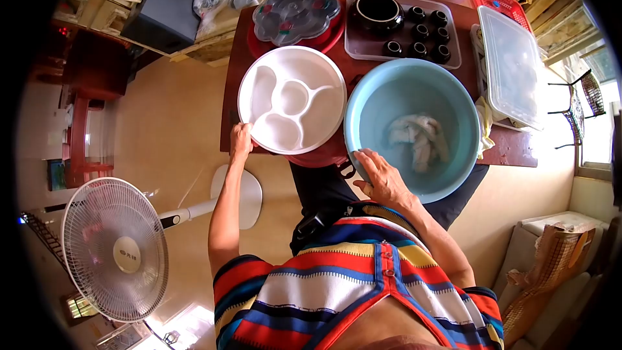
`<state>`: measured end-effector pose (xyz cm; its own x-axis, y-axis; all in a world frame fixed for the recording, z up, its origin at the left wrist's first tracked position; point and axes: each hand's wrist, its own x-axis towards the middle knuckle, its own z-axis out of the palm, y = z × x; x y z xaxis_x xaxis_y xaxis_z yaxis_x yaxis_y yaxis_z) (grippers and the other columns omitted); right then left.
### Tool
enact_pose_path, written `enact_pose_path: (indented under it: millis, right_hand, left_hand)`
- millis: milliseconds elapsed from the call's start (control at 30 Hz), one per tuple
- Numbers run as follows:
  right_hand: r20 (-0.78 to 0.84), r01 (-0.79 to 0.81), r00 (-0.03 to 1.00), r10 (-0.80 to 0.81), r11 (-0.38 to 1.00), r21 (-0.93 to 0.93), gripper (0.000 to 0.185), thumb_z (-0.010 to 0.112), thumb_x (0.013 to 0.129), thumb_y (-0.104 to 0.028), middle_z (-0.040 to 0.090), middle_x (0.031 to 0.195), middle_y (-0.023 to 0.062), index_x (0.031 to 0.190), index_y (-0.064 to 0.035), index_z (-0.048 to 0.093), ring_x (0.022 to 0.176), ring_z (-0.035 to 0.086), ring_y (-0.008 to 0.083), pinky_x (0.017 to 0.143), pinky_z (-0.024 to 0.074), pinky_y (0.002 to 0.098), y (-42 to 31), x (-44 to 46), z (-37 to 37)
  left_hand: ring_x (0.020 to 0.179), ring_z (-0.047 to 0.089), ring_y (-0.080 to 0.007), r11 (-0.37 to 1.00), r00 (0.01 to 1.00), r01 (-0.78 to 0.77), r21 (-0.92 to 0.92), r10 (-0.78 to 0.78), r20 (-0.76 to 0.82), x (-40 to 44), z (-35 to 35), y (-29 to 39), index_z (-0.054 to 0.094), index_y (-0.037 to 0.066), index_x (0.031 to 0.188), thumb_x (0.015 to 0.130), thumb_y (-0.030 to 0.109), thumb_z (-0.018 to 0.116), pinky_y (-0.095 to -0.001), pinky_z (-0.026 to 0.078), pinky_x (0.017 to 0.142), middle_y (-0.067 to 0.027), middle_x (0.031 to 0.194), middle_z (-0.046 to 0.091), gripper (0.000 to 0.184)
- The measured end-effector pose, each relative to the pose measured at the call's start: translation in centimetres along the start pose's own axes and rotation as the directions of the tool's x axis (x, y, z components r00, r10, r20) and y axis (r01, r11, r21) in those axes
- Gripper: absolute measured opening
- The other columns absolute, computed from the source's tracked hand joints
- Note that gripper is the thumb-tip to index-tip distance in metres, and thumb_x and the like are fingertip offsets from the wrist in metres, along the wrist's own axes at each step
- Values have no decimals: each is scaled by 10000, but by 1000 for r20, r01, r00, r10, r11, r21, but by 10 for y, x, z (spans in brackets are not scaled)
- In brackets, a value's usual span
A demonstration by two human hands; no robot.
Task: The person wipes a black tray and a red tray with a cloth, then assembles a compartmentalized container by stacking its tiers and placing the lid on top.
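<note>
At the table's near left edge, my left hand [241,139] is closed on the rim of a round white divided tray [315,124]. The tray has a small round compartment in its middle and curved compartments around it. My right hand [387,177] holds the near left rim of a light blue basin [461,110], with its fingers over the edge. In the basin's water lies a crumpled white cloth [421,140]. Tray and basin stand side by side, very close together.
Behind the tray is a clear flower-shaped lid [297,13] on a red tray. A plastic tray [350,45] holds a black pot [376,14] and several black cups [420,32]. At right stands a lidded plastic box [512,68]; a fan [116,249] is at left.
</note>
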<state>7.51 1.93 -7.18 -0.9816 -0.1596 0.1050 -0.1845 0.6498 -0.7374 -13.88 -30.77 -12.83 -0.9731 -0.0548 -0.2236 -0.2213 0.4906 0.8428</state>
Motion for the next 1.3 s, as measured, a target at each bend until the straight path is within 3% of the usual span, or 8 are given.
enact_pose_path:
  millis: [200, 367, 633, 967, 1033, 1133, 1233, 1300]
  right_hand:
    - [0, -9, 1000, 9, 1000, 8, 615, 700, 688, -107, 464, 1189, 179, 1225, -47, 407, 1035, 513, 371, 837, 472, 421, -3, 1, -1]
    - [51, -50, 997, 50, 999, 0, 613, 687, 719, -139, 456, 1210, 190, 1248, -27, 398, 1074, 489, 375, 875, 455, 413, -3, 2, -2]
    - [22, -36, 999, 37, 999, -24, 642, 705, 684, -122, 456, 1218, 169, 1242, -63, 395, 1040, 514, 361, 841, 476, 420, -4, 3, -1]
    - [57, -61, 996, 63, 998, -26, 624, 697, 695, -128, 457, 1214, 178, 1238, -41, 401, 1061, 500, 366, 865, 463, 415, -4, 6, -3]
    - [64, -52, 997, 53, 998, -21, 615, 695, 709, -127, 458, 1205, 188, 1237, -22, 398, 1070, 489, 377, 880, 451, 410, -5, 5, -3]
    - [47, -32, 998, 33, 999, -18, 625, 704, 703, -120, 461, 1192, 189, 1237, -25, 393, 1063, 491, 376, 869, 452, 411, -5, 5, -2]
    - [35, -16, 999, 17, 1000, -21, 614, 703, 706, -115, 461, 1186, 182, 1230, -33, 395, 1046, 497, 375, 855, 460, 410, -3, 5, -1]
    - [37, -24, 999, 25, 1000, -13, 607, 701, 710, -107, 460, 1187, 178, 1229, -37, 393, 1036, 500, 377, 844, 466, 409, -4, 5, -1]
  left_hand:
    - [314, 406, -149, 987, 998, -56, -152, 60, 26, 8, -17, 42, 526, 1, 675, 795, 243, 491, -271, 289, 291, -63, 485, 489, 272]
    - [308, 343, -122, 960, 993, 78, -268, -50, 110, 67, -6, 94, 509, 45, 642, 809, 254, 475, -262, 244, 292, -43, 461, 442, 269]
    - [361, 393, -109, 912, 989, 142, -385, -116, 90, 178, 58, 151, 506, 45, 774, 793, 246, 451, -244, 313, 307, -82, 550, 507, 209]
    - [390, 436, -110, 860, 967, 246, -447, -189, 168, 194, 71, 149, 525, 51, 912, 868, 346, 478, -240, 360, 339, -92, 598, 558, 302]
    - [419, 487, -106, 871, 940, 301, -387, -205, 271, 187, 65, 149, 490, 62, 1026, 858, 569, 472, -231, 382, 349, -103, 658, 604, 534]
    - [397, 497, -96, 970, 975, 159, -184, -124, 184, 140, 58, 147, 460, 73, 1121, 844, 631, 424, -210, 363, 324, -92, 679, 619, 623]
    - [389, 497, -90, 996, 975, -9, 89, -11, 222, 95, 56, 94, 525, 84, 1027, 839, 510, 550, -209, 342, 315, -68, 674, 616, 466]
    - [492, 541, -102, 997, 990, -46, 59, 37, 138, 45, 45, 57, 542, 74, 974, 822, 407, 621, -240, 396, 395, -79, 712, 605, 375]
